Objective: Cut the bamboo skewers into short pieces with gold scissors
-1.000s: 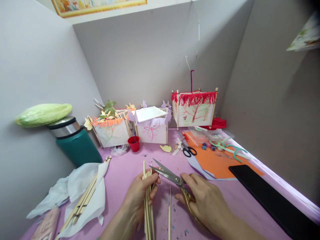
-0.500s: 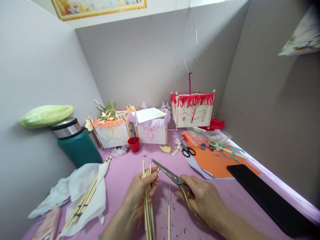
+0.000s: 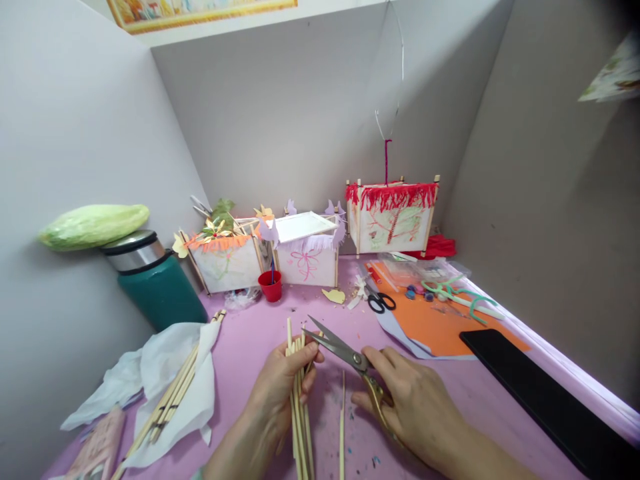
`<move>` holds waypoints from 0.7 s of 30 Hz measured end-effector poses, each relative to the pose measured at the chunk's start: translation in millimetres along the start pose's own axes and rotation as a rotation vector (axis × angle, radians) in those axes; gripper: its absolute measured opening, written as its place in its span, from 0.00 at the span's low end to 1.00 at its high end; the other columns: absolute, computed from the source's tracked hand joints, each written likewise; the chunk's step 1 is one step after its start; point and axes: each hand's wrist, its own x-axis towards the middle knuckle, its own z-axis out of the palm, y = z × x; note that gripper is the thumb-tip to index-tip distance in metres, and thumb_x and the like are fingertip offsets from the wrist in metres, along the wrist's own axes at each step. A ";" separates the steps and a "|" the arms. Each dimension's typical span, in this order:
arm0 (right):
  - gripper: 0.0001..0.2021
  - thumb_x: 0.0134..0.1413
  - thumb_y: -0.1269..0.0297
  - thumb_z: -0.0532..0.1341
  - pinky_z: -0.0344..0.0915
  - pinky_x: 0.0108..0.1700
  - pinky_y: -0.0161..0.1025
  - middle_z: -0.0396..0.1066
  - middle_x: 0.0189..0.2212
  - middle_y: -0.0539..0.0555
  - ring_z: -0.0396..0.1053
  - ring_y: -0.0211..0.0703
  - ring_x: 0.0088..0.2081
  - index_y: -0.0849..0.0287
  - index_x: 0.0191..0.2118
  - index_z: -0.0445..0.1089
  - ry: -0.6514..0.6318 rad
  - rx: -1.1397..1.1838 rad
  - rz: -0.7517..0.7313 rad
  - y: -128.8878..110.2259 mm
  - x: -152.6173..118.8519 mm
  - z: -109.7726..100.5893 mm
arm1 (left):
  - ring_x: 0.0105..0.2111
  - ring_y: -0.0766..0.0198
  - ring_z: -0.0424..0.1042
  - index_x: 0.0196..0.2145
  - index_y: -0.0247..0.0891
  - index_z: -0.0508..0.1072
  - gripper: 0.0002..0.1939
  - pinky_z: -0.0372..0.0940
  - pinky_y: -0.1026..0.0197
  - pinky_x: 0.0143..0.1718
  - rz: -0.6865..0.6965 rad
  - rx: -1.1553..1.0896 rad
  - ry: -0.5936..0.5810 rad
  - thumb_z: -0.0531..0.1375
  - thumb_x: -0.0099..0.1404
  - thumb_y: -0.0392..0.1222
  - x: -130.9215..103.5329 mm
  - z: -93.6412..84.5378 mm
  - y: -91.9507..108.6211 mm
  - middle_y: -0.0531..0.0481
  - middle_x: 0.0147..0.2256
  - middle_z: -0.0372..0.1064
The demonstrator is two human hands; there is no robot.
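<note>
My left hand [image 3: 287, 373] is closed around a bundle of thin wooden sticks [image 3: 300, 427], their upper ends poking out above the thumb. My right hand [image 3: 410, 397] grips a pair of scissors with gold handles [image 3: 345, 350]. The blades are parted and point left, right over the tips of the bundle near my left thumb and fingers. Whether a blade touches a stick I cannot tell. One loose stick [image 3: 342, 427] lies on the purple tabletop between my hands, with small dark scraps around it.
Paper lanterns [image 3: 307, 263] on stick frames stand along the back, one with a red fringe [image 3: 397, 220]. A red cup [image 3: 271, 287], black-handled scissors [image 3: 381, 303], orange paper [image 3: 425, 327] and a long black object [image 3: 540, 393] lie around. At left are a green bottle [image 3: 163, 293] and tissue-wrapped sticks [image 3: 177, 393].
The scissors' blades have opened from nearly closed and now reach over the stick tips. The view has shifted slightly, while my left hand keeps its hold on the bundle.
</note>
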 end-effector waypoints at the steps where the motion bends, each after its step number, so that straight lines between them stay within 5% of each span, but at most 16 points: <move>1: 0.16 0.53 0.55 0.64 0.60 0.32 0.39 0.69 0.32 0.53 0.70 0.46 0.32 0.56 0.44 0.66 0.003 -0.003 -0.001 0.0 0.0 0.5 | 0.11 0.76 0.49 0.21 0.35 0.69 0.10 0.44 0.70 0.12 0.006 -0.002 0.003 0.65 0.50 0.42 -0.3 0.4 0.4 0.59 0.13 0.56; 14: 0.09 0.60 0.64 0.54 0.58 0.30 0.37 0.72 0.31 0.55 0.69 0.44 0.29 0.59 0.44 0.66 0.069 0.025 -0.048 0.6 1.1 7.4 | 0.10 0.77 0.48 0.22 0.34 0.70 0.09 0.42 0.70 0.11 0.012 -0.050 0.001 0.66 0.49 0.40 -0.2 -0.5 0.6 0.58 0.13 0.57; 21: 0.07 0.60 0.63 0.54 0.58 0.30 0.36 0.71 0.29 0.53 0.68 0.42 0.28 0.58 0.39 0.67 -0.021 0.138 -0.011 2.1 4.2 -0.2 | 0.12 0.79 0.50 0.24 0.33 0.70 0.08 0.44 0.70 0.12 0.025 -0.073 -0.021 0.65 0.51 0.39 1.9 -4.2 -0.6 0.54 0.20 0.65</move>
